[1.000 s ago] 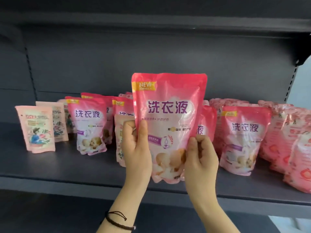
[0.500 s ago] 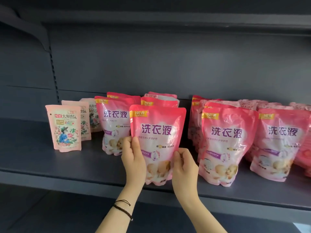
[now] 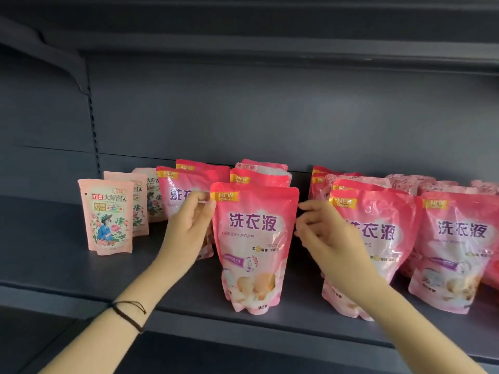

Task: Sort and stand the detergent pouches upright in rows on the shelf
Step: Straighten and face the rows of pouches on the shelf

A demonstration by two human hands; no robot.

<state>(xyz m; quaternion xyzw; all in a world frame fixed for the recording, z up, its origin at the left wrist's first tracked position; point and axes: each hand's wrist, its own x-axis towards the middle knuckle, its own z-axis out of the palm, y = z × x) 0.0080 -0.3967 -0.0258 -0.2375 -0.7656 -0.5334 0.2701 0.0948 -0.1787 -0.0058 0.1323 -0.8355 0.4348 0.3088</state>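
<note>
A pink detergent pouch [image 3: 253, 247] stands near the front edge of the shelf [image 3: 67, 268]. The left hand [image 3: 189, 228] and right hand [image 3: 326, 238] flank it, fingers slack and gripping nothing (it looks soft and liquid-heavy, and is best held by its side seams).

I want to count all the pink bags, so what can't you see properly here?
All in the head view:
Back-row pouches: only tops show behind the front ones.
Rightmost pouches: cut off by the frame edge.
Pouch behind the right hand: its label partly covered.
Whether the left hand or right hand pinches the front pouch: fingertips blurred at its edges.
</note>
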